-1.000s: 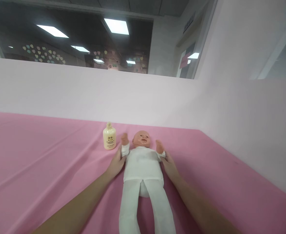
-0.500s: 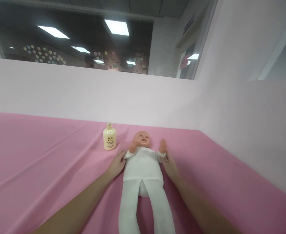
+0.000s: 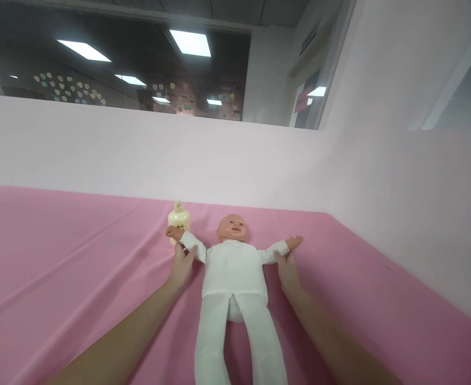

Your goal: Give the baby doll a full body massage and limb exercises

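Surface: pink cloth [image 3: 59, 267] covers a wide table, creased in long folds on the left side, and runs up to a pale pink wall [image 3: 139, 155] at the back and on the right.
Background: above the wall, dark glass shows reflected ceiling lights and small heart shapes.
Left forearm: bare, comes in from the lower left edge and slants up toward the middle.
Bottle: cream bottle [image 3: 178, 218] stands upright on the cloth at the back, just left of the doll's head; the doll's small fist partly covers its lower front.
Left hand: left hand [image 3: 182, 264] lies palm down on the cloth, fingers together and stretched forward, thumb raised against the underside of the doll's outstretched sleeve; it presses there, not closed around anything.
Doll: baby doll [image 3: 233, 278] in a white suit lies on its back in the middle of the cloth, head toward the wall, both arms spread wide to the sides, 2 legs pointing at the camera.
Right hand: right hand [image 3: 287, 270] rests beside the doll's other arm, fingertips touching the sleeve near the wrist, fingers straight and together, not closed on it.
Right forearm: bare, enters from the lower right edge.
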`<state>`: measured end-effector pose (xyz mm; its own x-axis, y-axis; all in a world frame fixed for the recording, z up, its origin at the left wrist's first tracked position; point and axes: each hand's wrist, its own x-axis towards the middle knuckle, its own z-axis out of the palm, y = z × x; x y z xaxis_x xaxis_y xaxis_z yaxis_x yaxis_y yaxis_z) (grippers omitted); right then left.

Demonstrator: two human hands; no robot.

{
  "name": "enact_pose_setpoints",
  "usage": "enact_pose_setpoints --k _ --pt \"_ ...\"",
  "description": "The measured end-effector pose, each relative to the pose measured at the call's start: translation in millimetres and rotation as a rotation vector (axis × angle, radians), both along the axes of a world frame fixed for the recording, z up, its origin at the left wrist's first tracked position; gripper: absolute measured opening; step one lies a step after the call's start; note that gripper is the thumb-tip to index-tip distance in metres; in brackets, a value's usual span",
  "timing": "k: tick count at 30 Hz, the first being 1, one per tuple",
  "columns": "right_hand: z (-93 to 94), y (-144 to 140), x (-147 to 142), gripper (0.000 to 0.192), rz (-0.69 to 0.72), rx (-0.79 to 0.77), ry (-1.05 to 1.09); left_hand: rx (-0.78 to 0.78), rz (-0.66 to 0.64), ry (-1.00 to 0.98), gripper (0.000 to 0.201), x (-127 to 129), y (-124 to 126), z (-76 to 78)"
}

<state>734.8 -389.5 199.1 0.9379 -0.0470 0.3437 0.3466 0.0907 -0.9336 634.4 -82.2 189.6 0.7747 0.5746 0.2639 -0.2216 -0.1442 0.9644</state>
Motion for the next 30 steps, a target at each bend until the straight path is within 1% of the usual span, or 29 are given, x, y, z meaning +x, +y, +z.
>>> enact_pose_setpoints --k 2,4,5,7,8,9,11,14,16,18,19,21,23,24,26,28,30 --pt "1.3 2.7 -2.6 0.074 0.073 -0.121 0.017 0.084 -0.081 0.031 0.047 -0.8 -1.7 1.0" --pt "2.6 6.8 -6.4 0.054 0.203 -0.291 -0.059 0.238 -0.222 0.062 0.045 -2.4 -6.2 2.8" --pt "3.0 8.9 -8.1 0.047 0.258 -0.362 -0.12 0.329 -0.288 0.057 0.045 -3.2 -8.7 3.8" --pt "2.7 12.1 -10.1 0.042 0.303 -0.437 -0.219 0.467 -0.374 0.016 0.046 -4.5 -12.9 5.6" --pt "2.1 12.8 -10.1 0.043 0.307 -0.431 -0.224 0.489 -0.385 0.001 0.048 -5.0 -14.1 6.2" --pt "1.2 13.0 -9.3 0.044 0.305 -0.405 -0.194 0.472 -0.372 0.0 0.05 -5.2 -14.7 6.5" --pt "-1.0 11.5 -6.2 0.05 0.268 -0.319 -0.087 0.359 -0.306 0.038 0.054 -4.9 -13.6 5.9" --pt "-3.7 6.2 -0.4 0.067 0.115 -0.184 0.022 0.185 -0.17 0.082 0.06 -2.4 -8.6 2.2" --pt "-4.9 2.8 2.7 0.078 0.005 -0.145 0.054 0.137 -0.104 0.062 0.061 -0.3 -5.5 -0.7" --pt "-5.9 1.0 4.3 0.081 -0.031 -0.14 0.069 0.132 -0.089 0.043 0.06 0.7 -4.4 -2.5" --pt "-6.4 1.0 4.5 0.077 -0.017 -0.149 0.066 0.139 -0.103 0.048 0.059 0.5 -4.8 -2.6" --pt "-7.4 2.6 3.7 0.061 0.072 -0.195 0.033 0.195 -0.158 0.076 0.054 -1.1 -7.0 -1.1" --pt "-8.1 5.4 1.3 0.046 0.194 -0.296 -0.05 0.327 -0.246 0.08 0.048 -3.6 -9.9 2.3" --pt "-8.3 6.9 -0.2 0.042 0.237 -0.353 -0.106 0.41 -0.294 0.066 0.049 -4.7 -11.2 4.3" --pt "-8.1 9.0 -3.1 0.042 0.267 -0.437 -0.207 0.54 -0.373 0.018 0.057 -6.4 -13.0 7.9" --pt "-7.2 10.0 -4.8 0.043 0.26 -0.461 -0.241 0.57 -0.396 -0.003 0.063 -7.1 -13.8 9.7" --pt "-6.2 9.8 -4.5 0.045 0.272 -0.424 -0.196 0.501 -0.369 0.011 0.061 -7.3 -14.2 9.5"
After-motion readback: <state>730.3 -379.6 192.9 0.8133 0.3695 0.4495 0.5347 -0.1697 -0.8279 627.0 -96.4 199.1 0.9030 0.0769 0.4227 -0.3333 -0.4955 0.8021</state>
